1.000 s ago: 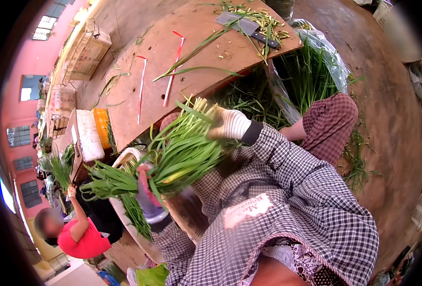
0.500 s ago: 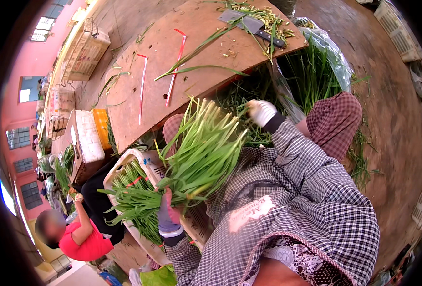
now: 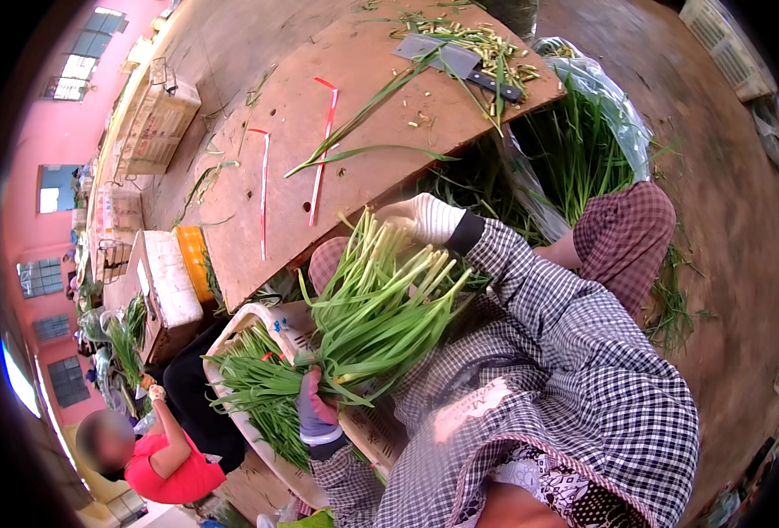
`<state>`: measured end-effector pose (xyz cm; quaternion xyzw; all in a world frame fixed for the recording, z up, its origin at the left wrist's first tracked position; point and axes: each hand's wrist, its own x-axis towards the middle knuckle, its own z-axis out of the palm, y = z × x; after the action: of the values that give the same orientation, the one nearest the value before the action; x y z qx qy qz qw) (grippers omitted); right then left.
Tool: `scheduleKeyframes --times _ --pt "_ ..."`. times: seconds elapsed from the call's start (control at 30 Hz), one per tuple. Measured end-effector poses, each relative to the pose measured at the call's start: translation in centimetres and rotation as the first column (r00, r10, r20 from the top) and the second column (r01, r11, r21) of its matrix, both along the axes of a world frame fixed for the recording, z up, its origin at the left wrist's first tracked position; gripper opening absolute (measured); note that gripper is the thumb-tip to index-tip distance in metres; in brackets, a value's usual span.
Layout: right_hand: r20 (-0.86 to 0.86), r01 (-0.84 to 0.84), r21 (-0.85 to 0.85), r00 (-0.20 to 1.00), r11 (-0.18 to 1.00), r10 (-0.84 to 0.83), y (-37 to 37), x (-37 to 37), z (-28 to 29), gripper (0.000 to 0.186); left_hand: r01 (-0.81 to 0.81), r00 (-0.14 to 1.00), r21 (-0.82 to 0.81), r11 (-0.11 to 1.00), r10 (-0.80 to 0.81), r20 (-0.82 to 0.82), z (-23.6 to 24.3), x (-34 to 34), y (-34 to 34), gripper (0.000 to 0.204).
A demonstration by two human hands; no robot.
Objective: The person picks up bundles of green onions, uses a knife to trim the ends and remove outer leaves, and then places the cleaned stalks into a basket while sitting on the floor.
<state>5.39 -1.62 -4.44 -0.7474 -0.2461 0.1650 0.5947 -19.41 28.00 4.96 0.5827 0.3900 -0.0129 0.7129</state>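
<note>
My left hand (image 3: 315,405), in a purple and pink glove, grips a large bunch of long green leafy stems (image 3: 389,326) with pale ends upward. My right hand (image 3: 416,218), in a white knit glove with a dark cuff, curls at those pale ends; what its fingers hold is partly hidden. Beneath the bunch, more bundles (image 3: 266,392) with red ties lie in a cream plastic crate (image 3: 229,343) beside my lap.
A wooden board (image 3: 275,194) bears two red-and-white ties, a cleaver (image 3: 438,55) and trimmings. An open plastic bag (image 3: 627,123) of greens stands at right. Foam boxes (image 3: 165,268) line the left. A co-worker in red (image 3: 165,458) holds greens at lower left.
My right hand moved away rightward from the bunch, then returned left to its pale ends. The bunch turned more upright over the crate, and my left hand shifted rightward.
</note>
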Motion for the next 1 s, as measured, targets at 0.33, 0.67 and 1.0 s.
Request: scheduleKeyframes --times 0.33,0.67,1.0 --pt "-0.150 0.000 0.302 0.988 0.953 0.047 1.7 -2.5 7.5 0.040 0.352 0.898 0.214 0.911 -0.393 0.195 -7.4 -4.6 6.5 0.065" --pt "-0.403 0.417 0.192 0.859 0.888 -0.316 -8.1 -1.8 8.1 0.045 0.093 0.989 0.145 0.985 -0.108 0.101 -2.8 -0.2 1.8 0.034" --pt "-0.233 -0.112 0.243 0.958 0.964 0.170 -0.3 -3.5 0.2 0.039 0.049 0.977 0.198 0.979 -0.088 0.193 -3.9 0.4 2.0 0.025"
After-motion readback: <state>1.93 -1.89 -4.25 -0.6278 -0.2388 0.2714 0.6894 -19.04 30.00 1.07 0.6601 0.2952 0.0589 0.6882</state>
